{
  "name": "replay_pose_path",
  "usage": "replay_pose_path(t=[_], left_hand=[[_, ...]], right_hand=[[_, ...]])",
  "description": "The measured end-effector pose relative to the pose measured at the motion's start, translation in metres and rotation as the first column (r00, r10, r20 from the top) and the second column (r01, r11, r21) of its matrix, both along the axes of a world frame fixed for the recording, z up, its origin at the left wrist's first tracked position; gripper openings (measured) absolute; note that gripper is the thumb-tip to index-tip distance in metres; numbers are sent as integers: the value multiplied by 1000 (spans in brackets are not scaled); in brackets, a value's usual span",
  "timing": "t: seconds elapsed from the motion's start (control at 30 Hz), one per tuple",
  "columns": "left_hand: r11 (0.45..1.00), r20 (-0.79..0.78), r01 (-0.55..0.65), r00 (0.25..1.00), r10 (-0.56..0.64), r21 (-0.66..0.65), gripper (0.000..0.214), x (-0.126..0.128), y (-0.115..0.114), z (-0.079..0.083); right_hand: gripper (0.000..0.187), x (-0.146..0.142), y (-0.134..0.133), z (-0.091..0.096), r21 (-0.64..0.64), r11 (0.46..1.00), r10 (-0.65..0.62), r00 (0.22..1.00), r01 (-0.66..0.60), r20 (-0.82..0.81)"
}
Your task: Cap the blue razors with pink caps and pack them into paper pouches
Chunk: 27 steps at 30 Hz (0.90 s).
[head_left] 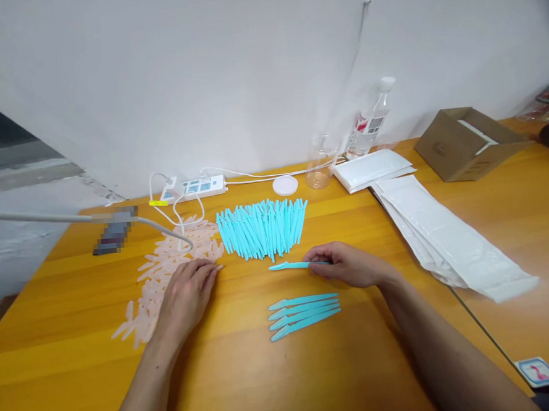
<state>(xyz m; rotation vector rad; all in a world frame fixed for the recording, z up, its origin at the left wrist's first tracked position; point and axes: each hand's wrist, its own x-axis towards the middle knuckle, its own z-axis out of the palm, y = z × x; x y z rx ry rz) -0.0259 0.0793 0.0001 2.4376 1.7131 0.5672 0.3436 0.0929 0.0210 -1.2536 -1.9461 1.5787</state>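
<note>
My right hand (pixel 341 264) pinches the handle of a light-blue eyebrow razor (pixel 290 265), held level with its head pointing left. My left hand (pixel 190 292) is at the right edge of a spread of pale pink translucent caps (pixel 155 278), its thumb and finger closed on one small cap (pixel 219 267). The razor and that cap are apart. Below my right hand, several blue razors (pixel 304 316) lie side by side on the table, heads to the left. Behind both hands lies a dense pile of the same blue razors (pixel 263 230).
At the back stand a white power strip (pixel 203 187) with cables, a round white lid (pixel 285 185), a clear jar (pixel 317 169) and a water bottle (pixel 370 122). White plastic bags (pixel 453 238) and an open cardboard box (pixel 461 147) lie right. A blurred dark phone-like object (pixel 115 230) rests left.
</note>
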Motion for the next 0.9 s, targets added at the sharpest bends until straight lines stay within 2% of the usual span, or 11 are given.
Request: replay_pose_path(t=[0.07,0.13,0.23,0.4,0.8,0.9], left_hand=[[987,233,-9,971,47,-159,30,17,-8,2],[940,422,40,899,114,-340,31,36,-16,3],[882,538,110,824,176,-458,32,63,-22,3],[866,560,169,816,144,-470,30,84,-21,4],[865,566,204,818,107,-459,29,90,-25,-2],[873,550,219,833,65,-435,28,96,-28,-5]], right_hand=[[26,-5,0,-6,43,999,9,1000,-9,2],[27,-5,0,-11,71,997,14,1000,-15,13],[28,-3,-2,-14,81,996,23,999,-27,43],[29,-3,-5,-14,117,992,31,996,-41,86],[28,-12,-9,-15,176,983,25,995,-41,93],[27,-20,-13,-14,246,968,30,993,-59,117]])
